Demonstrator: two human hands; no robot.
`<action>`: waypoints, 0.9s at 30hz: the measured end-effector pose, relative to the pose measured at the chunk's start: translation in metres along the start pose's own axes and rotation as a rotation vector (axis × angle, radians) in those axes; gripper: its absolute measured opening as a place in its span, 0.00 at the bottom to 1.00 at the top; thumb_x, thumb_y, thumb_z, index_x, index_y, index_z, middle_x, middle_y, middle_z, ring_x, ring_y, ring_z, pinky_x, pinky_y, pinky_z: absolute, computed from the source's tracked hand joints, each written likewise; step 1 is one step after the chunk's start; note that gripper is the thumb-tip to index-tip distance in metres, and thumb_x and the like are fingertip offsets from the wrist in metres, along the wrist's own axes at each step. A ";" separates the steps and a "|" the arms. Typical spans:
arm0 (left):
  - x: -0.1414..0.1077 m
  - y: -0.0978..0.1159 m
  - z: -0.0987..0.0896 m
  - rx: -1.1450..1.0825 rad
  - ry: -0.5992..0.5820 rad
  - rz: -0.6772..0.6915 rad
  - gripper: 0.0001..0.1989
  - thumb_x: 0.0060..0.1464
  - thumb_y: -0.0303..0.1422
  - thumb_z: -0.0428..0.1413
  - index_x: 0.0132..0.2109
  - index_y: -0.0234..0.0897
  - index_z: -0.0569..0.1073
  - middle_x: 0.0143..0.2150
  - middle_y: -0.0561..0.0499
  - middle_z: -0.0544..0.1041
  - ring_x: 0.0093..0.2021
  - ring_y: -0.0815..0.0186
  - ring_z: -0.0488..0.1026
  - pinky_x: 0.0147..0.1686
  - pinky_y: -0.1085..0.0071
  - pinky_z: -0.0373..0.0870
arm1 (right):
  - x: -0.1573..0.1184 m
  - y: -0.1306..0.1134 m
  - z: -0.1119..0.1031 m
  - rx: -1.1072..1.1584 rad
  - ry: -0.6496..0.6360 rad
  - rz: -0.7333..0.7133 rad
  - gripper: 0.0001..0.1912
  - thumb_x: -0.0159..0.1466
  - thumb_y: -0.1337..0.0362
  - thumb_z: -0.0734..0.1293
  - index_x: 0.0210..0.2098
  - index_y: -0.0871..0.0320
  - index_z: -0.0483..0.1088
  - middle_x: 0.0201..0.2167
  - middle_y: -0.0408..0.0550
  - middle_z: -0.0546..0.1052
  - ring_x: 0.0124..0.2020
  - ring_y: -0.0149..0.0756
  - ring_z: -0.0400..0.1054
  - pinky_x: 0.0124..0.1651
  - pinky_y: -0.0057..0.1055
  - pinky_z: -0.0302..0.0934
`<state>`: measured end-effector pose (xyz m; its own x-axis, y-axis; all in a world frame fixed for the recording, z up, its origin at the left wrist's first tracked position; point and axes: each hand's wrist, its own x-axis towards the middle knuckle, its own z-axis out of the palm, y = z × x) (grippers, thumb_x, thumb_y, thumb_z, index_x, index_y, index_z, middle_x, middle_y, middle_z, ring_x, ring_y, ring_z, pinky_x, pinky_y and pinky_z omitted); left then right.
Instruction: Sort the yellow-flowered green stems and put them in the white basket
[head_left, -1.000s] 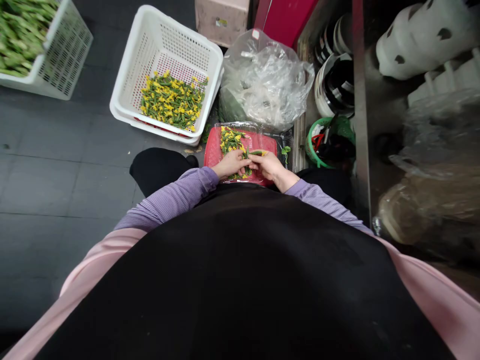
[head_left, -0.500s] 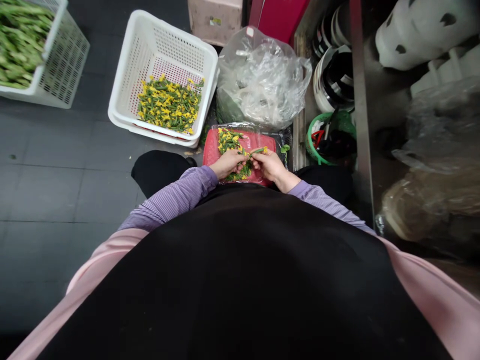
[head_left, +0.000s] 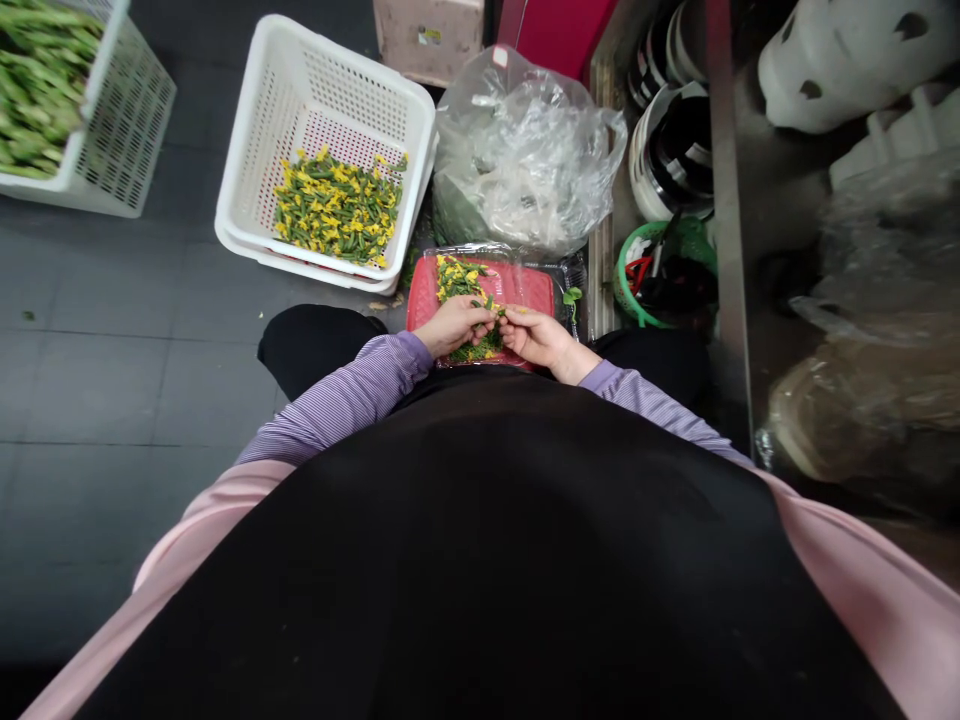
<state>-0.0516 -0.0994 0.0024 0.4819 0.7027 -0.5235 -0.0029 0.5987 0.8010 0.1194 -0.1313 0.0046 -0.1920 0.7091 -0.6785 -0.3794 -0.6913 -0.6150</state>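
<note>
My left hand (head_left: 459, 325) is closed, thumb and fingers pinching a small green piece with yellow on it that looks like a baby cucumber with its blossom. Fingertip to fingertip with it, my right hand (head_left: 541, 338) is closed on a similar piece, mostly hidden by the fingers. Both hands are above a red tray (head_left: 529, 285) in clear plastic. On the tray's left part lie more flowering baby cucumbers (head_left: 459, 276), partly covered by my left hand. Beyond it, a white perforated basket (head_left: 349, 85) holds a heap of the same yellow-flowered pieces (head_left: 337, 210).
A clear plastic bag (head_left: 532, 160) with greens stands behind the tray. At far left is another basket (head_left: 124, 130) of green stalks. To the right are a green basket (head_left: 622, 290) with tools and a metal shelf edge (head_left: 731, 230). My knee (head_left: 311, 345) is beside the tray.
My right fingers have turned inward and closed nearer my left fingertips; the flowered piece that stuck out above the right hand is now mostly hidden. The baskets and tray have not moved.
</note>
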 end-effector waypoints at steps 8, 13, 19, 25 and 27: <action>-0.002 0.005 0.012 0.397 0.111 0.072 0.07 0.54 0.20 0.62 0.33 0.33 0.72 0.16 0.60 0.67 0.15 0.74 0.64 0.21 0.76 0.61 | -0.004 -0.008 0.003 -0.031 0.100 -0.035 0.05 0.63 0.71 0.64 0.33 0.56 0.64 0.24 0.38 0.73 0.25 0.26 0.69 0.36 0.24 0.68; -0.007 0.009 0.016 0.355 0.120 0.045 0.08 0.54 0.19 0.61 0.33 0.33 0.71 0.16 0.60 0.68 0.16 0.73 0.66 0.22 0.76 0.65 | 0.004 0.002 0.012 -0.237 0.148 -0.128 0.11 0.62 0.67 0.71 0.32 0.56 0.63 0.22 0.35 0.69 0.21 0.24 0.65 0.25 0.20 0.60; -0.005 0.000 0.007 0.230 0.084 -0.025 0.15 0.57 0.22 0.61 0.23 0.31 0.69 0.16 0.54 0.70 0.16 0.75 0.66 0.20 0.78 0.63 | 0.010 0.010 0.012 -0.365 0.227 -0.380 0.13 0.60 0.62 0.73 0.32 0.55 0.62 0.25 0.32 0.64 0.21 0.22 0.61 0.26 0.21 0.59; -0.006 0.002 0.006 0.225 0.033 0.034 0.16 0.58 0.20 0.60 0.23 0.31 0.70 0.14 0.55 0.69 0.14 0.77 0.62 0.17 0.79 0.59 | 0.003 0.008 0.015 -0.239 0.221 -0.301 0.12 0.64 0.68 0.69 0.31 0.55 0.60 0.22 0.34 0.64 0.21 0.23 0.60 0.26 0.20 0.58; -0.008 0.003 0.005 0.243 -0.006 0.050 0.15 0.57 0.20 0.60 0.23 0.31 0.71 0.15 0.55 0.69 0.14 0.77 0.62 0.17 0.79 0.60 | 0.001 0.007 0.014 -0.129 0.165 -0.211 0.12 0.66 0.71 0.66 0.30 0.55 0.59 0.21 0.34 0.63 0.20 0.24 0.60 0.27 0.20 0.59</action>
<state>-0.0511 -0.1050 0.0101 0.4914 0.7266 -0.4801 0.1832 0.4527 0.8726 0.1037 -0.1331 0.0056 0.0330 0.8139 -0.5800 -0.2748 -0.5506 -0.7883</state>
